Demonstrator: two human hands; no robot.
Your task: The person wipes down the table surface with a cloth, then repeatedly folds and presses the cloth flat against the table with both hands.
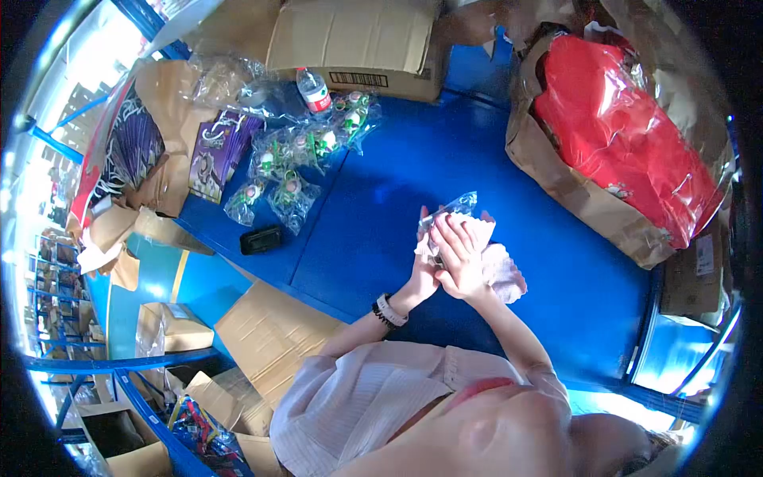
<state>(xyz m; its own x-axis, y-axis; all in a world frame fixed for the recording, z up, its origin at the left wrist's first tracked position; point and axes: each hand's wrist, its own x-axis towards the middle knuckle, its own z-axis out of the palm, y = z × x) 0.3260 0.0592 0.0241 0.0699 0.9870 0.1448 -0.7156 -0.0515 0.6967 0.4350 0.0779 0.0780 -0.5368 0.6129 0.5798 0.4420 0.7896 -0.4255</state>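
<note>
Between my two hands, above the blue table, is a pale pink piece with a scalloped edge (505,273), perhaps cloth or paper, together with a crinkled clear plastic bag (459,205). My left hand (425,266) supports it from below and behind, its fingertips showing past the edge; a white-banded watch and a dark bracelet are on that wrist. Pressed over the front is my right hand (459,256), fingers long and close together, holding the piece against the left. Parts of the bag and the left palm are hidden.
Several clear-bagged green and white trinkets (298,155) lie left on the blue table (397,167), by a water bottle (314,91), purple gift bags (214,155) and a black tray (261,239). A carton with red plastic (620,119) stands right; another box (350,40) is behind.
</note>
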